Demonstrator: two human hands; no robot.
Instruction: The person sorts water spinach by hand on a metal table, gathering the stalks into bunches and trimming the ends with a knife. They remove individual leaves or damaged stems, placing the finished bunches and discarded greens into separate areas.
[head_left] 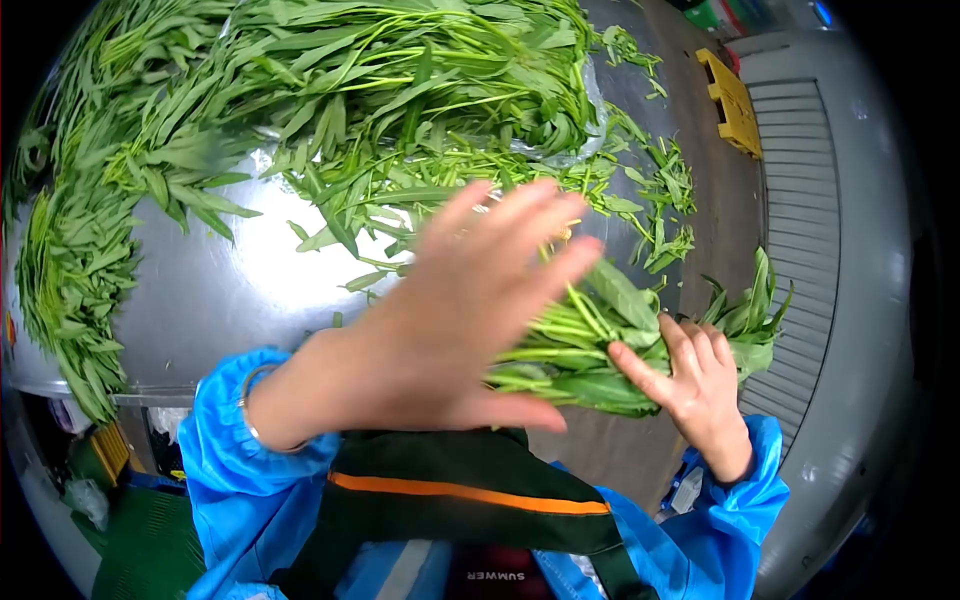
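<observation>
A bunch of leafy greens that look like water spinach (615,390) is gripped by my right hand (692,372), thumb on the near side and fingers over the leaves. Its cut stems point left and leaf tips stick out to the right. My left hand (470,300), smeared a little by motion, is raised with fingers spread, holding nothing, and hides part of the table and stems. Beyond it, loose stems and leaves (385,195) lie scattered in front of a large heap of the same greens (400,70).
The shiny metal table (210,300) has another row of greens (80,290) along its left edge. Clear plastic (598,110) shows under the heap. To the right are a yellow plastic piece (730,105) and a grey slatted surface (800,230). A green crate (150,545) is lower left.
</observation>
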